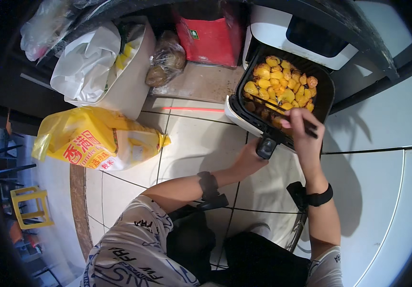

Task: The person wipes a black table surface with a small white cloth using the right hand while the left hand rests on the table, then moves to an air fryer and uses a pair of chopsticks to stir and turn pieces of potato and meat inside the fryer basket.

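My left hand (249,161) grips the black handle (266,147) of a pulled-out air fryer basket (326,95). Browned yellow potato pieces (281,80) fill much of the basket. Above its near side, my right hand (304,131) holds dark chopsticks (272,107), their tips among the pieces at the left side. Behind the basket stands the white air fryer body (276,30) with a dark front panel. Part of the near side of the basket is hidden by my right hand.
Left on the tiled floor lies a yellow rice bag (94,140), near a pale bin (130,86) holding white bags. Wrapped round items (168,61) and a red bag (209,41) sit on a low shelf board (199,80). A white cabinet front (374,179) borders the right side.
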Available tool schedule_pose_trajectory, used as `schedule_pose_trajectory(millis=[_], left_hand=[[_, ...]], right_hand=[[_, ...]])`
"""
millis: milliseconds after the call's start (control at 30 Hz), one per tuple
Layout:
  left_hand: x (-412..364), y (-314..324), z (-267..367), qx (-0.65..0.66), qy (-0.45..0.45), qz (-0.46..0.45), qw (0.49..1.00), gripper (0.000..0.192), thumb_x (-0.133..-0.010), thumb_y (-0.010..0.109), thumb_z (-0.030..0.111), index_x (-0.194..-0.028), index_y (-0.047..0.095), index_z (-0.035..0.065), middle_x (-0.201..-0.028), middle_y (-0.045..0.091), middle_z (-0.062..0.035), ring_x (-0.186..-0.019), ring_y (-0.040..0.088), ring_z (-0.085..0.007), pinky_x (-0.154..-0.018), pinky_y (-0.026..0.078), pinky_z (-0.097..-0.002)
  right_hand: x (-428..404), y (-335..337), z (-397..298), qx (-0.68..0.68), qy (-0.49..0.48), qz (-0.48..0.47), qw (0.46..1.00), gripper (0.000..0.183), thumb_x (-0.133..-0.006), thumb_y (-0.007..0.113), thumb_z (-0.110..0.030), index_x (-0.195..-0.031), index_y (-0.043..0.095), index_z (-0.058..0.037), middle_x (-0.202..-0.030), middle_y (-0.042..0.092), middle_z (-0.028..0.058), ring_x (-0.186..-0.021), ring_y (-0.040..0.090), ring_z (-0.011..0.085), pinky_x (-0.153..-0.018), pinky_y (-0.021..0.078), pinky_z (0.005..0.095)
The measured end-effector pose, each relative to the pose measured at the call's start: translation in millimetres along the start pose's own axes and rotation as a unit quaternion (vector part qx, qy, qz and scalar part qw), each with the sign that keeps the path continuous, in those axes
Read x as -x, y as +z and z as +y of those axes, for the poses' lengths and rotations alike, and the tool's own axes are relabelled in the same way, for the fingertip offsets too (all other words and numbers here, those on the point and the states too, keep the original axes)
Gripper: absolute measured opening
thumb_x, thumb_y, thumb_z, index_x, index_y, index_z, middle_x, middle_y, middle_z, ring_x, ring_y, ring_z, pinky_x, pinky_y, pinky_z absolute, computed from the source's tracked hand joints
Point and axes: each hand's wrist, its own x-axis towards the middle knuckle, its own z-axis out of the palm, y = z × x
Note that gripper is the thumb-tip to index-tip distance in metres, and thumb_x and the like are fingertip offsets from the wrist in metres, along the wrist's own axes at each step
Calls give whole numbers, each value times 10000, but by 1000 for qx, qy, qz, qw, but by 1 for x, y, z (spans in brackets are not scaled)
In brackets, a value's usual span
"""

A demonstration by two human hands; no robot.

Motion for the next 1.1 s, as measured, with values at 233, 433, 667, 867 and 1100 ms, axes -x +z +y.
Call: schedule_pose_trajectory(millis=[233,433,667,867,1100], left_hand=[[-1,1,-4,-1,6,0,1000,401,-623,631,61,-1008,541,-7,-882,599,-182,-863,587,-339,-759,452,-385],[-2,2,-4,31,20,-11,999,374,-623,614,45,-985,541,-18,-858,595,-177,-847,591,-313,-759,449,-370],[-1,0,-8,13,35,3,999,401,-613,649,60,-989,532,-14,-804,589,-143,-776,578,-262,-718,460,-361],[-3,7,-12,-1,31,5,1000,436,-612,673,74,-1010,519,-17,-771,577,-113,-725,564,-201,-695,462,-352],[-3,3,-7,2,11,-7,1000,405,-608,673,86,-965,514,-22,-795,580,-120,-757,575,-229,-714,459,-354]], right_hand=[[-17,-21,10,-158,119,154,968,281,-928,498,-216,-871,570,49,-798,603,108,-672,647,209,-621,546,280],[-15,-23,10,-162,132,183,961,285,-932,490,-221,-867,560,48,-785,589,108,-661,645,218,-619,547,281],[5,0,-15,-41,22,46,998,266,-938,500,-196,-854,585,42,-752,584,73,-618,610,131,-578,493,222],[7,6,4,169,-161,-47,971,242,-921,532,-146,-880,585,87,-830,618,110,-690,622,144,-660,521,241],[2,0,-14,104,-100,-59,988,112,-839,621,-65,-851,604,45,-757,618,128,-682,607,231,-650,460,271]])
